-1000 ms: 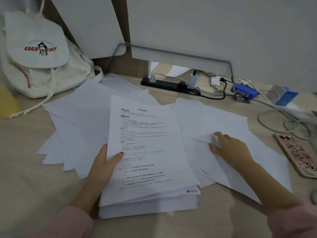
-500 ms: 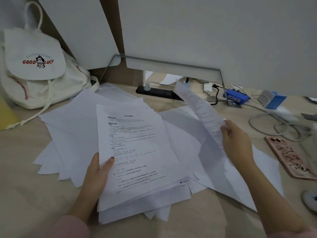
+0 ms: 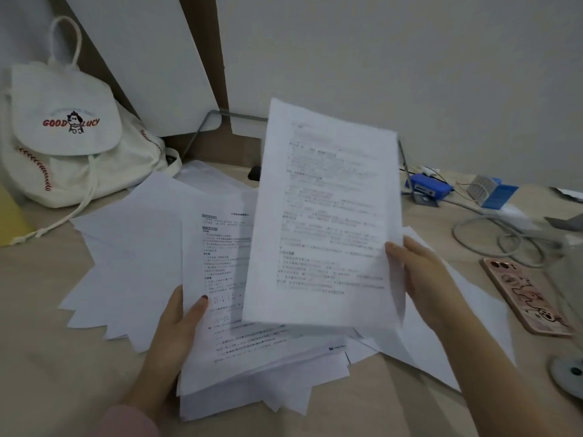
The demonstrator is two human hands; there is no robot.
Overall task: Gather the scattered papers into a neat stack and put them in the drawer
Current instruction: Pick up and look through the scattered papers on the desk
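Observation:
A rough stack of printed papers lies on the desk in front of me. My left hand grips its left edge, thumb on the top sheet. My right hand holds one printed sheet by its right edge, lifted above the stack with its text facing me. More loose white sheets fan out to the left of the stack, and others lie under my right forearm. No drawer is in view.
A white drawstring backpack leans at the back left. A pink phone lies at the right, with grey cables, a blue box and a metal stand leg behind. A yellow object sits at the left edge.
My right hand picked a sheet off the right-hand pile, lifted it and swung it left over the stack, turning its printed face toward me. My left hand stayed on the stack.

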